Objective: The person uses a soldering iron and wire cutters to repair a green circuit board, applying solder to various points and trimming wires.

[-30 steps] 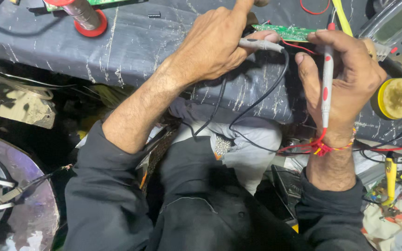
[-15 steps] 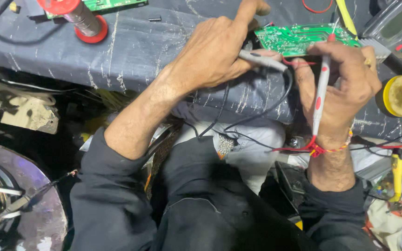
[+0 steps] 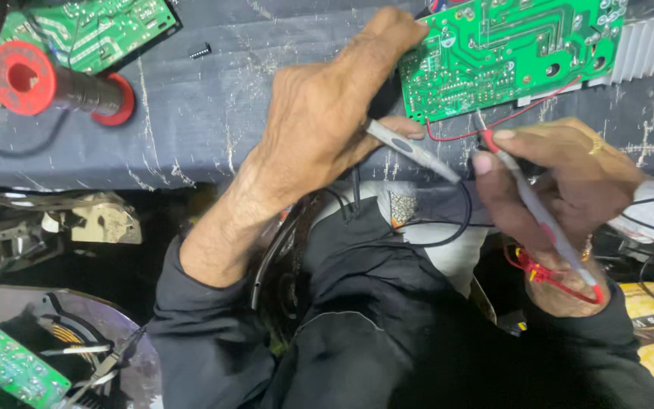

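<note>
Gripping a grey probe [image 3: 410,148], the left hand [image 3: 327,121] has its fingers clamped round it while a fingertip touches the green circuit board [image 3: 501,53] on the dark table [image 3: 213,113]. The right hand [image 3: 562,182] has its fingers clamped on a red-tipped probe [image 3: 539,216] just below the board's edge.

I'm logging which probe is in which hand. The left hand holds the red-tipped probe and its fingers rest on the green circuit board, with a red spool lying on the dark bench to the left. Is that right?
Not quite. In the head view the left hand holds the grey probe; the red-tipped probe is in the right hand. The rest stands: the left fingers rest on the green circuit board, and the red spool lies on the dark bench to the left.
</note>
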